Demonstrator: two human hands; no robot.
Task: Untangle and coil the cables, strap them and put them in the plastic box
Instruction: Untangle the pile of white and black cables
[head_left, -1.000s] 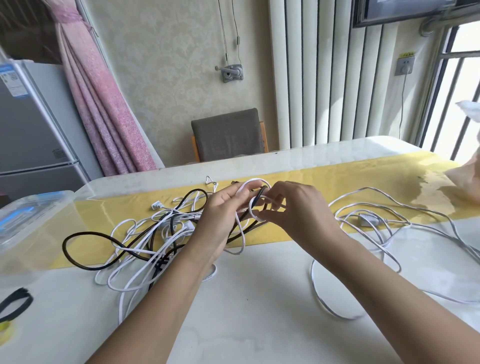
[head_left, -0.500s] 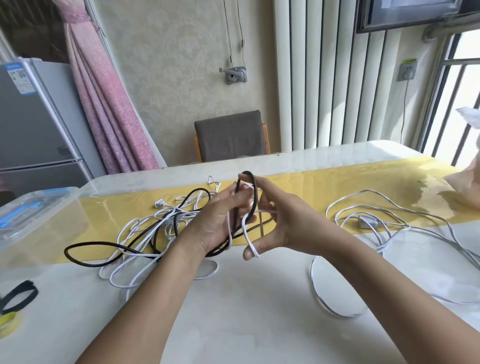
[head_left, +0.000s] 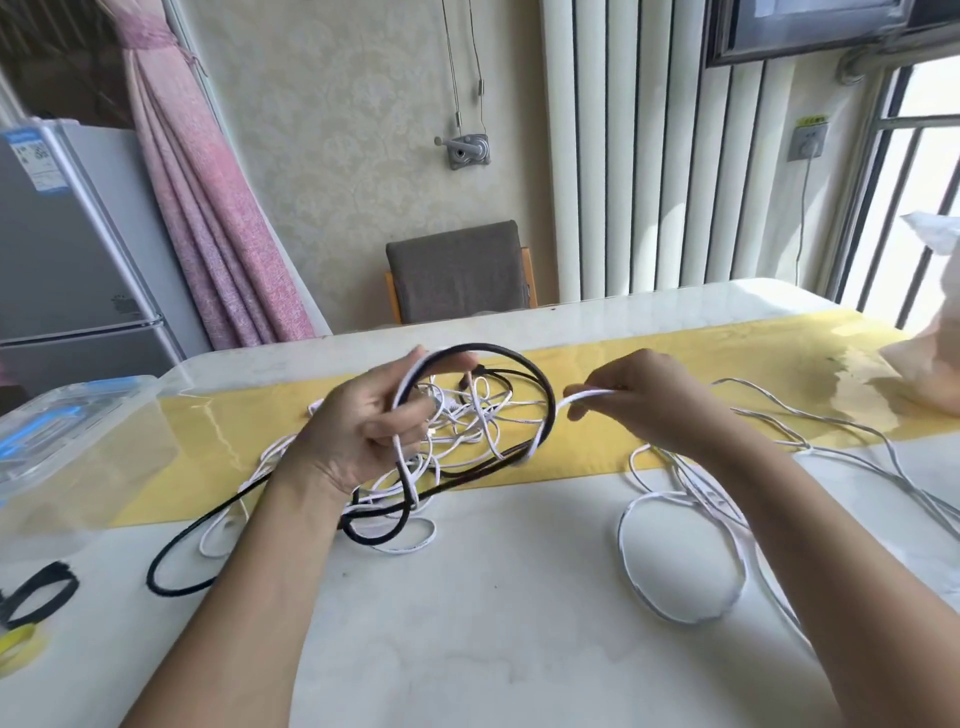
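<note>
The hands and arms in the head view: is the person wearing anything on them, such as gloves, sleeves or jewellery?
No. The left hand and the right hand are bare: no gloves, and no ring, watch or bracelet that I can see. Both forearms are uncovered; no sleeve shows down to the picture's lower edge.

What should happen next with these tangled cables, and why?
Probably draw the flat white cable rightward, out of the black round cable loop: the right hand pinches it just beside that loop, which the left hand holds up.
</note>
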